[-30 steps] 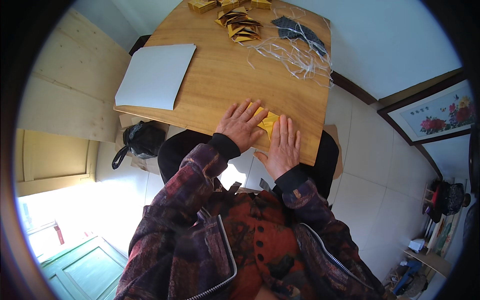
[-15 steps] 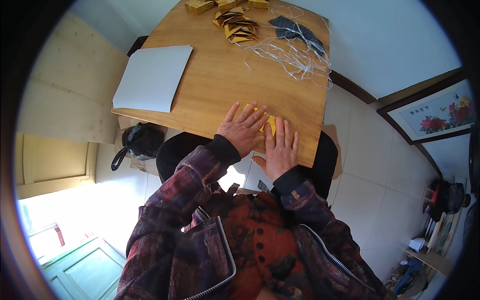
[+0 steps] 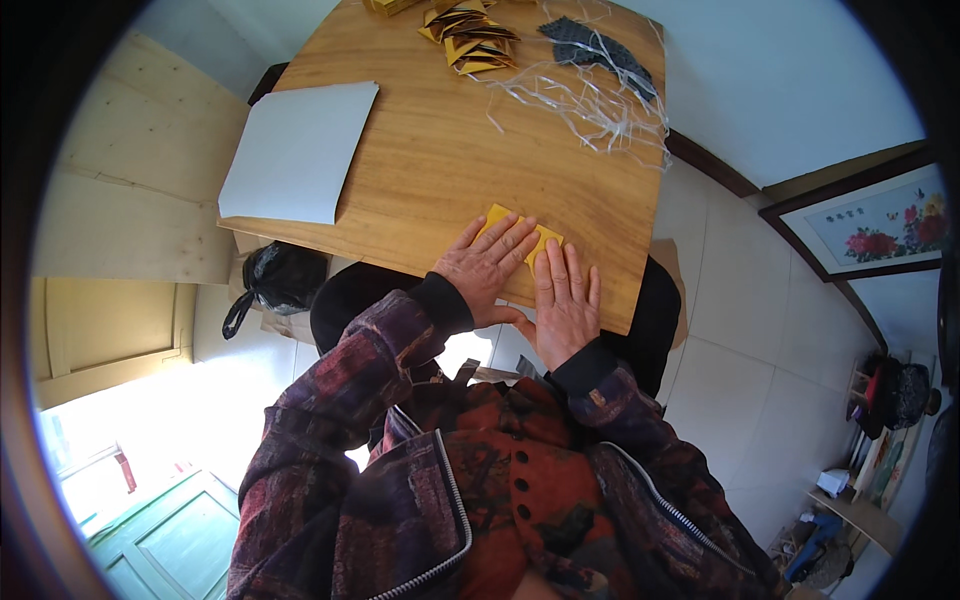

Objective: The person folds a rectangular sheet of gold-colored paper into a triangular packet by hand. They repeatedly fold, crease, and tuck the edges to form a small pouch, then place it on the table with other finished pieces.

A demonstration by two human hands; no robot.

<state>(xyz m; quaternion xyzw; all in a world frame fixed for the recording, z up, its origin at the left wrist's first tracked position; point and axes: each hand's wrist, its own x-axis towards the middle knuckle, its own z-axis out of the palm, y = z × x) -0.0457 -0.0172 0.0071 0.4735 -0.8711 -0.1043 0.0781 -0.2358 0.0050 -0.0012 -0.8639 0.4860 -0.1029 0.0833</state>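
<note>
A small yellow folded paper piece (image 3: 496, 213) lies flat at the near edge of the wooden table (image 3: 430, 170). Across its left part my left hand (image 3: 485, 265) is laid flat, fingers stretched out and covering much of it. My right hand (image 3: 567, 305) lies palm down at its right end, fingers extended, with the fingertips by the paper's edge. The two thumbs come close together below the table edge. Neither hand grips anything. The paper's middle and lower side are mostly hidden under the hands.
White sheets (image 3: 295, 150) lie at the table's left. At the back are several folded yellow paper pieces (image 3: 470, 40), a dark grey cloth (image 3: 590, 50) and tangled white strips (image 3: 600, 120). A black plastic bag (image 3: 285, 280) sits on the floor left of my legs.
My left hand has shifted slightly down and left, baring more of the yellow paper's top edge. Its thumb now shows near the right thumb. The view has tilted slightly.
</note>
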